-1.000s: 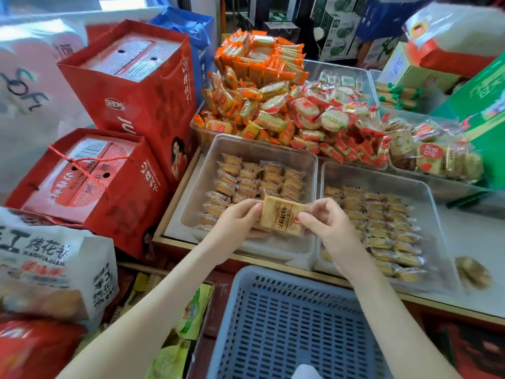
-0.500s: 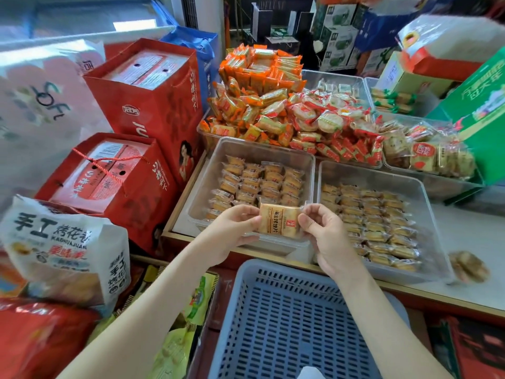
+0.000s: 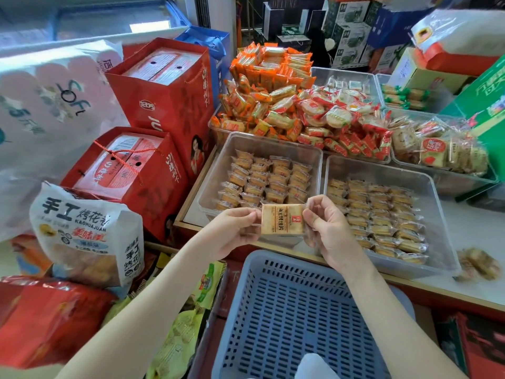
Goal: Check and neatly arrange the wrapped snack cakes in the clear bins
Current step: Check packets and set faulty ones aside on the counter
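1. The snack cake [image 3: 282, 218] has been drawn back from over the left clear bin [image 3: 218, 165] to its near rim, label up.
2. The left hand [image 3: 232, 231] and right hand [image 3: 330, 233] keep their fingers pinched on the wrapper ends.
3. Likely status: check in progress, placement pending.

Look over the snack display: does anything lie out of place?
Yes. One wrapped snack lies loose on the white counter, right of the right-hand clear bin, outside every bin. Inside that bin the cakes sit in neat rows.
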`<state>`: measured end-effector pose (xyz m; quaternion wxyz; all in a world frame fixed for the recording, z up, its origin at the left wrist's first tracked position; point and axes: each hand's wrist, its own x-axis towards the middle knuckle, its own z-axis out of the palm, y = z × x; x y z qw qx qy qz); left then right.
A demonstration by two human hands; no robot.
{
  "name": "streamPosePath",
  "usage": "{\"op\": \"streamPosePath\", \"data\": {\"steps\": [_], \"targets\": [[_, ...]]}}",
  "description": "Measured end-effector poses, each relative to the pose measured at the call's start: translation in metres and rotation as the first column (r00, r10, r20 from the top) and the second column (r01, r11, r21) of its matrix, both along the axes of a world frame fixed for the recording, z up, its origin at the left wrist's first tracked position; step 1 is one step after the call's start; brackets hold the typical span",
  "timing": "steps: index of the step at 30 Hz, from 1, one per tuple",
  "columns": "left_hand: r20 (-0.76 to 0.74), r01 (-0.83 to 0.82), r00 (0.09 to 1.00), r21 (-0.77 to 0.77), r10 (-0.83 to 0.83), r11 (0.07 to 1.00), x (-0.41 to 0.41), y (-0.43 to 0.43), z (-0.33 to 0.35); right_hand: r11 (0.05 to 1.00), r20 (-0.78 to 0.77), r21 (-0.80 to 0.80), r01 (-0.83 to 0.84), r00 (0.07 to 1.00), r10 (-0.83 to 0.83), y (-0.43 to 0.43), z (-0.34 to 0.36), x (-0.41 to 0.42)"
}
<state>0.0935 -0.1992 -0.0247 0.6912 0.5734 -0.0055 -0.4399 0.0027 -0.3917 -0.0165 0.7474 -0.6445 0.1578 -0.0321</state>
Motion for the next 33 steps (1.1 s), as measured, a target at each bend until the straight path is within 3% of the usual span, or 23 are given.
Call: {"op": "streamPosePath", "data": {"steps": [8, 16, 20, 24, 28, 33], "targets": [[0.183, -0.035, 0.983, 0.066, 0.022, 0.997, -0.005, -0.012, 0.003, 0.983, 0.020, -0.172, 0.056, 0.998, -0.053, -0.001, 0.007, -0.004], [0.209, 0.086, 0.975, -0.025, -0.079, 0.996, -0.008, -0.004, 0.010, 0.990, 0.004, -0.121, 0.076, 0.997, -0.076, -0.001, 0.015, -0.006], [0.286, 0.039, 0.958, -0.042, -0.026, 0.998, -0.011, -0.004, 0.015, 0.993, 0.014, -0.030, 0.117, 0.993, -0.116, 0.001, 0.015, -0.006], [0.491, -0.036, 0.871, 0.106, -0.021, 0.994, -0.014, -0.005, 0.019, 0.986, 0.071, 0.018, 0.165, 0.984, -0.166, 0.001, 0.013, -0.007], [0.710, -0.115, 0.685, 0.330, -0.166, 0.937, -0.016, -0.006, 0.026, 0.978, 0.067, 0.055, 0.201, 0.977, -0.204, -0.002, 0.014, -0.008], [0.791, -0.156, 0.569, 0.371, -0.224, 0.915, -0.020, -0.008, 0.033, 0.970, 0.059, -0.072, 0.231, 0.972, -0.227, -0.004, 0.018, -0.005]]}}
